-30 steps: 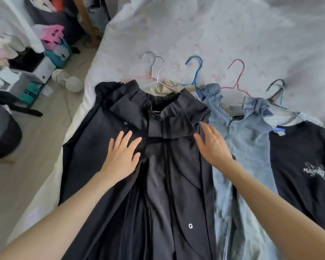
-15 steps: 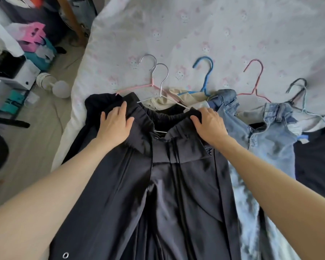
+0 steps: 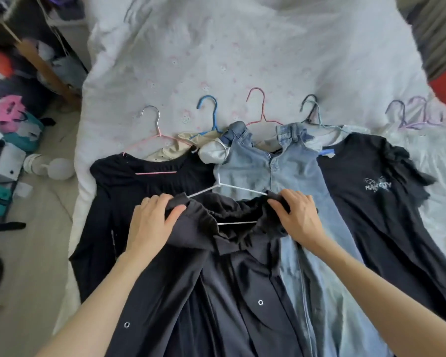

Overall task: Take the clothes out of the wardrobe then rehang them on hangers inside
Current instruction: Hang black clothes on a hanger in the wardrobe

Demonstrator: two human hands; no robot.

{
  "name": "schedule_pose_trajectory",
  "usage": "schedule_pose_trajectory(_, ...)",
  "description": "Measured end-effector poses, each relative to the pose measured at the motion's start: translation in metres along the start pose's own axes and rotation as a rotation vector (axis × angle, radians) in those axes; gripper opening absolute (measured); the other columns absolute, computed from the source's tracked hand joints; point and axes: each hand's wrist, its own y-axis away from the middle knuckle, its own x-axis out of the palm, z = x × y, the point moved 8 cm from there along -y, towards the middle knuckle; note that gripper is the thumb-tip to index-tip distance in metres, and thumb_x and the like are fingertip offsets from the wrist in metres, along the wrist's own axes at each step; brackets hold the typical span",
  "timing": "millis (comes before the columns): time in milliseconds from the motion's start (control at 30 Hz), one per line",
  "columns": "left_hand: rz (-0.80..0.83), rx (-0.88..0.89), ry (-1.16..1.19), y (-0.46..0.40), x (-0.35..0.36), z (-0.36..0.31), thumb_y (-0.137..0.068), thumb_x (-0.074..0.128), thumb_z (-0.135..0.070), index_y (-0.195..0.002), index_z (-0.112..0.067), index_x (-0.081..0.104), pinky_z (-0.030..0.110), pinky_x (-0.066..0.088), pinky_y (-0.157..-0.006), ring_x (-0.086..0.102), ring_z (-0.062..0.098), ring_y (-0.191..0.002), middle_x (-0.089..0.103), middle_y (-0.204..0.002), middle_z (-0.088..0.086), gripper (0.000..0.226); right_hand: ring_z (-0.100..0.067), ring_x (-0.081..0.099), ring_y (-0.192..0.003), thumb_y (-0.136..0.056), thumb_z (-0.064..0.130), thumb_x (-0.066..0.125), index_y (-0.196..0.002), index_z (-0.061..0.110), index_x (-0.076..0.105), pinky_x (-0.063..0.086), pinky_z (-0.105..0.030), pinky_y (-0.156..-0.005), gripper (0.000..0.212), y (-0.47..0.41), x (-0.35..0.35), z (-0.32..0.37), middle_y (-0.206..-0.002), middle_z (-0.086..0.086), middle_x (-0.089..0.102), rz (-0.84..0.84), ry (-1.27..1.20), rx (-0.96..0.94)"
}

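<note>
A dark grey garment point(image 3: 232, 274) with snap buttons lies on top of the pile, still on a white hanger point(image 3: 224, 188). My left hand point(image 3: 152, 222) grips its left shoulder and my right hand point(image 3: 296, 217) grips its right shoulder. Beneath it to the left lies a black top point(image 3: 129, 173) on a pink hanger point(image 3: 155, 135). Blue jeans point(image 3: 276, 163) lie to the right, with a black printed t-shirt point(image 3: 376, 191) beyond them. Blue point(image 3: 211, 109), red point(image 3: 260, 104) and dark point(image 3: 310, 109) hanger hooks point up the bed.
Everything lies on a white patterned bed cover point(image 3: 242, 52). Purple hangers point(image 3: 412, 112) rest at the far right on white cloth. Left of the bed, the floor point(image 3: 31, 253) holds boxes, bags and a white round object point(image 3: 57, 168).
Both hands moved from the garment's front up to its shoulders, took hold, and pulled it down toward me, uncovering the black top and the pink hanger beneath.
</note>
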Motion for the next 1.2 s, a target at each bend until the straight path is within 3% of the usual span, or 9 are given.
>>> schedule_pose_trajectory(133, -0.056, 0.084, 0.14, 0.039, -0.016, -0.086, -0.085, 0.04, -0.052, -0.077, -0.01, 0.055, 0.034, 0.038, -0.066, 0.047, 0.02, -0.064, 0.051, -0.065, -0.002, 0.045, -0.029, 0.052, -0.065, -0.086, 0.046, 0.043, -0.069, 0.012, 0.051, 0.018, -0.03, -0.062, 0.038, 0.07, -0.081, -0.033, -0.063, 0.0, 0.053, -0.092, 0.035, 0.029)
schedule_pose_trajectory(267, -0.042, 0.138, 0.316, 0.072, -0.018, -0.19, -0.079, 0.049, -0.055, -0.072, -0.008, 0.055, 0.031, 0.034, -0.071, 0.046, 0.02, -0.064, 0.053, -0.065, 0.001, 0.048, -0.025, 0.053, -0.066, -0.085, 0.054, 0.04, -0.072, 0.008, 0.059, 0.033, -0.03, -0.068, 0.052, 0.151, -0.176, -0.087, -0.065, -0.001, 0.058, -0.21, 0.035, 0.153)
schedule_pose_trajectory(367, -0.034, 0.26, 0.412, 0.092, -0.018, -0.287, -0.079, 0.056, -0.057, -0.067, -0.011, 0.049, 0.033, 0.035, -0.066, 0.041, 0.019, -0.062, 0.048, -0.061, 0.001, 0.048, -0.022, 0.052, -0.067, -0.085, 0.06, 0.046, -0.073, 0.008, 0.063, 0.04, -0.033, -0.069, 0.056, 0.22, -0.256, -0.128, -0.063, 0.002, 0.055, -0.334, 0.044, 0.262)
schedule_pose_trajectory(500, -0.026, 0.483, 0.489, 0.119, -0.021, -0.417, -0.079, 0.055, -0.058, -0.065, -0.015, 0.047, 0.035, 0.038, -0.062, 0.041, 0.021, -0.059, 0.041, -0.058, -0.006, 0.046, -0.024, 0.052, -0.072, -0.088, 0.039, 0.055, -0.078, 0.006, 0.065, 0.041, -0.036, -0.072, 0.035, 0.315, -0.349, -0.174, -0.066, 0.013, 0.049, -0.481, 0.111, 0.411)
schedule_pose_trajectory(633, -0.015, 0.69, 0.522, 0.169, -0.026, -0.543, -0.077, 0.061, -0.048, -0.064, -0.016, 0.047, 0.035, 0.035, -0.065, 0.032, 0.013, -0.059, 0.033, -0.06, -0.016, 0.037, -0.027, 0.054, -0.076, -0.089, 0.022, 0.06, -0.084, 0.006, 0.067, 0.036, -0.032, -0.073, 0.019, 0.421, -0.419, -0.213, -0.073, 0.012, 0.051, -0.612, 0.192, 0.557)
schedule_pose_trajectory(800, 0.183, 0.789, 0.592, 0.232, -0.003, -0.654, -0.079, 0.069, -0.036, -0.065, -0.011, 0.049, 0.03, 0.029, -0.074, 0.036, 0.009, -0.063, 0.039, -0.063, -0.012, 0.034, -0.024, 0.054, -0.075, -0.085, 0.03, 0.055, -0.08, 0.005, 0.067, 0.038, -0.031, -0.073, 0.028, 0.54, -0.467, -0.248, -0.076, -0.003, 0.064, -0.795, 0.251, 0.73)
schedule_pose_trajectory(900, 0.307, 0.925, 0.621, 0.277, 0.014, -0.727, -0.08, 0.065, -0.039, -0.067, -0.012, 0.051, 0.032, 0.033, -0.073, 0.045, 0.021, -0.072, 0.047, -0.067, -0.003, 0.033, -0.023, 0.052, -0.076, -0.088, 0.027, 0.062, -0.081, 0.006, 0.066, 0.04, -0.033, -0.073, 0.023, 0.623, -0.494, -0.259, -0.072, 0.004, 0.055, -0.919, 0.246, 0.885)
schedule_pose_trajectory(1033, 0.394, 1.148, 0.716, 0.347, 0.002, -0.827, -0.08, 0.068, -0.032, -0.067, -0.016, 0.051, 0.034, 0.036, -0.071, 0.046, 0.02, -0.068, 0.047, -0.066, -0.005, 0.027, -0.021, 0.048, -0.078, -0.087, 0.029, 0.061, -0.08, 0.01, 0.064, 0.034, -0.03, -0.072, 0.02, 0.724, -0.528, -0.249, -0.069, 0.013, 0.045, -1.101, 0.313, 1.076)
schedule_pose_trajectory(1200, 0.52, 1.367, 0.816, 0.438, -0.012, -0.927, -0.08, 0.069, -0.031, -0.076, -0.013, 0.06, 0.039, 0.041, -0.078, 0.048, 0.019, -0.074, 0.049, -0.07, -0.009, 0.021, -0.022, 0.048, -0.077, -0.084, 0.055, 0.05, -0.081, 0.012, 0.064, 0.033, -0.029, -0.071, 0.045, 0.824, -0.565, -0.213, -0.07, 0.011, 0.043, -1.283, 0.504, 1.27)
